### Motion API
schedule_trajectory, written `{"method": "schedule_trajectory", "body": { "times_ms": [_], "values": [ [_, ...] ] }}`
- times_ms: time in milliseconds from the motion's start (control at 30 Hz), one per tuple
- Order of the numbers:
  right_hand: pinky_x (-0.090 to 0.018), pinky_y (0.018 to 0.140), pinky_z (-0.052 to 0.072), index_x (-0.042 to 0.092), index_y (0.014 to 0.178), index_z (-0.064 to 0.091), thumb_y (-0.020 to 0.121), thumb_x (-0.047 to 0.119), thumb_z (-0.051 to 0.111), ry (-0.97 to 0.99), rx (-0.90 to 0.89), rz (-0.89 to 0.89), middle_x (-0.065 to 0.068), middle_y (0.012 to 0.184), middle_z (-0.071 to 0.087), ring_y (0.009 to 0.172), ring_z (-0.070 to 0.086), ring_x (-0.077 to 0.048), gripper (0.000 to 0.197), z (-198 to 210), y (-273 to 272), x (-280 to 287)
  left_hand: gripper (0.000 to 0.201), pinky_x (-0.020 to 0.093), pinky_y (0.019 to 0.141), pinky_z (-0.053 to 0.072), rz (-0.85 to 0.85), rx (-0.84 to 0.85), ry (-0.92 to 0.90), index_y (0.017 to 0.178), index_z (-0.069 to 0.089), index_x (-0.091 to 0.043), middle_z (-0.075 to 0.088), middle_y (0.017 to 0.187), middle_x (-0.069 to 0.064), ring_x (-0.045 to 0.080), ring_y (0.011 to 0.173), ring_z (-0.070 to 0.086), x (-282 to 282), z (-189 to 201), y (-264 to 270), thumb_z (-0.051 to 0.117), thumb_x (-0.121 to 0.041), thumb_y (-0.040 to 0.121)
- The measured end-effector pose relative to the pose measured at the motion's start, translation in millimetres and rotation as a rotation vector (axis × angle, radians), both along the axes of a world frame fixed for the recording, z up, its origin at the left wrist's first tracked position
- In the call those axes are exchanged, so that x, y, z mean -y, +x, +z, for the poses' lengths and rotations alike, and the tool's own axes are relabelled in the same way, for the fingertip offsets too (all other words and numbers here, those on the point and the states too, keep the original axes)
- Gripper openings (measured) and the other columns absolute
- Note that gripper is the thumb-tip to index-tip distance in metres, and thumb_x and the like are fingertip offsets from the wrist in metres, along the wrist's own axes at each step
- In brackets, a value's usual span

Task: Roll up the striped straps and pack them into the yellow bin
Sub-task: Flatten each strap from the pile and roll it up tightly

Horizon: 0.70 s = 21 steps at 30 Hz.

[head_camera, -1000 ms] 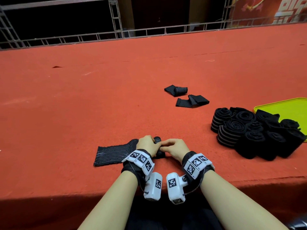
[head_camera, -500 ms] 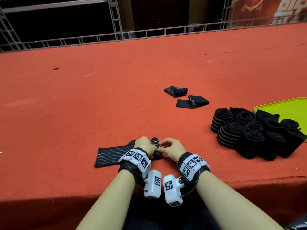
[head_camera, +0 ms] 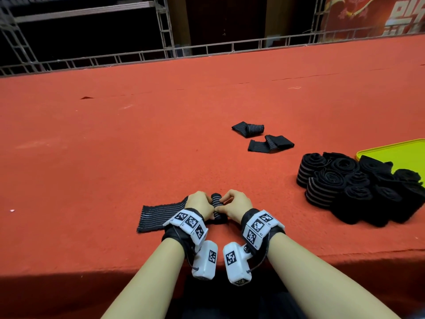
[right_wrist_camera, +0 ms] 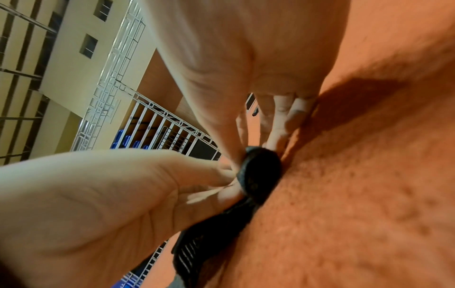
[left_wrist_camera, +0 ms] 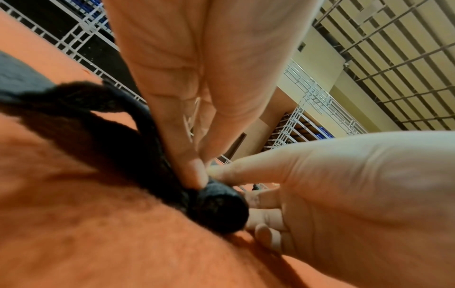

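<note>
A black strap with thin grey stripes lies near the table's front edge. Its right end is wound into a small tight roll (head_camera: 217,204), and the flat tail (head_camera: 161,215) stretches to the left. My left hand (head_camera: 208,203) and right hand (head_camera: 226,203) both pinch the roll from either side, fingers curled on it. In the left wrist view the roll (left_wrist_camera: 219,208) rests on the red cloth under my fingertips (left_wrist_camera: 192,173). The right wrist view shows the roll's end (right_wrist_camera: 261,171) and the striped tail (right_wrist_camera: 197,243). The yellow bin (head_camera: 391,153) sits at the far right.
A heap of several rolled straps (head_camera: 345,187) lies against the bin's left edge. Two loose folded straps (head_camera: 248,128) (head_camera: 271,143) lie farther back on the red table cloth (head_camera: 115,157). A metal rail runs along the far edge.
Both hands have kept turning the roll leftward over the tail. More of the roll shows between the hands and the flat part is slightly shorter.
</note>
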State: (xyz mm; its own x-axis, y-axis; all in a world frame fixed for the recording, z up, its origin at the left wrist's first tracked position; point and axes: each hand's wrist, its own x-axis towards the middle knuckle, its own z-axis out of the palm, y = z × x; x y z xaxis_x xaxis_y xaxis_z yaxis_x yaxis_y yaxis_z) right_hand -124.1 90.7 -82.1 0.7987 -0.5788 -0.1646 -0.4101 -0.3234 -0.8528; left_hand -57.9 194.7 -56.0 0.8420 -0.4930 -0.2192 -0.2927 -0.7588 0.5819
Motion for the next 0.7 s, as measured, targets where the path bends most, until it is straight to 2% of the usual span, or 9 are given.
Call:
{"method": "schedule_trajectory", "body": {
  "times_ms": [67,100,200,300,367,433,533,600,700],
  "values": [
    [-0.023,0.054,0.039,0.021,0.073,0.049,0.071,0.019,0.077,-0.03,-0.035,-0.023,0.002,0.075,0.06,0.068,0.054,-0.016,0.029,2.3,2.3,-4.6,0.015,0.032,0.071,0.058,0.021,-0.005,-0.135,0.095,0.065,-0.01,0.072,0.084,0.012,0.022,0.065,0.069,-9.7,-3.0,0.7,0.056,-0.004,0.085],
    [-0.023,0.051,0.037,0.02,0.076,0.047,0.071,0.02,0.076,-0.039,-0.058,-0.034,0.002,0.075,0.057,0.07,0.053,-0.017,0.03,3.4,3.5,-7.0,0.015,0.029,0.071,0.056,0.049,0.063,-0.195,0.093,0.065,-0.012,0.072,0.085,0.01,0.021,0.066,0.067,-15.6,-3.9,1.5,0.053,-0.005,0.086],
    [-0.019,0.047,0.03,0.017,0.086,0.046,0.071,0.026,0.074,-0.073,-0.153,-0.029,-0.002,0.087,0.055,0.078,0.051,-0.02,0.033,5.6,9.3,-11.2,0.015,0.023,0.076,0.043,0.164,0.266,-0.283,0.094,0.065,-0.013,0.068,0.096,0.003,0.019,0.088,0.062,-35.2,-8.8,8.9,0.052,-0.009,0.087],
    [-0.021,0.046,0.028,0.022,0.069,0.037,0.072,0.025,0.072,-0.082,-0.182,0.025,0.001,0.078,0.053,0.073,0.049,-0.018,0.035,8.5,16.9,-13.4,0.014,0.022,0.08,0.041,0.092,0.248,-0.205,0.094,0.066,-0.015,0.068,0.099,0.003,0.019,0.095,0.061,-44.0,-11.0,11.9,0.055,-0.011,0.086],
    [-0.023,0.045,0.029,0.021,0.064,0.035,0.072,0.022,0.07,-0.113,-0.199,0.043,0.003,0.066,0.046,0.065,0.045,-0.017,0.036,11.6,19.8,-18.0,0.014,0.022,0.082,0.042,0.04,0.237,-0.168,0.094,0.067,-0.015,0.069,0.099,0.002,0.019,0.097,0.061,-43.2,-11.5,12.6,0.057,-0.012,0.086],
    [-0.023,0.045,0.029,0.019,0.063,0.034,0.073,0.021,0.069,-0.168,-0.217,0.055,0.003,0.062,0.042,0.064,0.044,-0.018,0.036,14.0,21.6,-24.1,0.019,0.026,0.086,0.043,0.044,0.251,-0.183,0.102,0.064,-0.013,0.067,0.104,0.004,0.022,0.1,0.059,-42.7,-12.1,14.3,0.058,-0.01,0.084],
    [-0.024,0.044,0.025,0.019,0.064,0.033,0.073,0.025,0.069,-0.204,-0.221,0.039,0.002,0.065,0.043,0.061,0.042,-0.017,0.038,14.1,25.1,-30.5,0.04,0.032,0.1,0.04,0.027,0.236,-0.17,0.122,0.055,-0.008,0.057,0.123,0.009,0.025,0.115,0.052,-48.4,-17.3,21.9,0.062,-0.011,0.083],
    [-0.023,0.044,0.023,0.019,0.066,0.033,0.073,0.028,0.07,-0.192,-0.225,0.018,0.001,0.073,0.047,0.067,0.046,-0.019,0.039,12.1,25.9,-31.2,0.054,0.032,0.106,0.035,-0.028,0.182,-0.136,0.133,0.048,-0.01,0.051,0.133,0.008,0.023,0.123,0.048,-56.1,-20.6,27.4,0.066,-0.017,0.083],
    [-0.021,0.046,0.024,0.017,0.075,0.04,0.073,0.03,0.071,-0.137,-0.196,-0.021,-0.003,0.088,0.053,0.078,0.048,-0.02,0.033,9.4,23.0,-29.5,0.06,0.034,0.108,0.032,-0.064,0.14,-0.093,0.136,0.046,-0.017,0.049,0.135,0.004,0.023,0.126,0.042,-64.3,-24.0,34.1,0.069,-0.029,0.082]
  ]
}}
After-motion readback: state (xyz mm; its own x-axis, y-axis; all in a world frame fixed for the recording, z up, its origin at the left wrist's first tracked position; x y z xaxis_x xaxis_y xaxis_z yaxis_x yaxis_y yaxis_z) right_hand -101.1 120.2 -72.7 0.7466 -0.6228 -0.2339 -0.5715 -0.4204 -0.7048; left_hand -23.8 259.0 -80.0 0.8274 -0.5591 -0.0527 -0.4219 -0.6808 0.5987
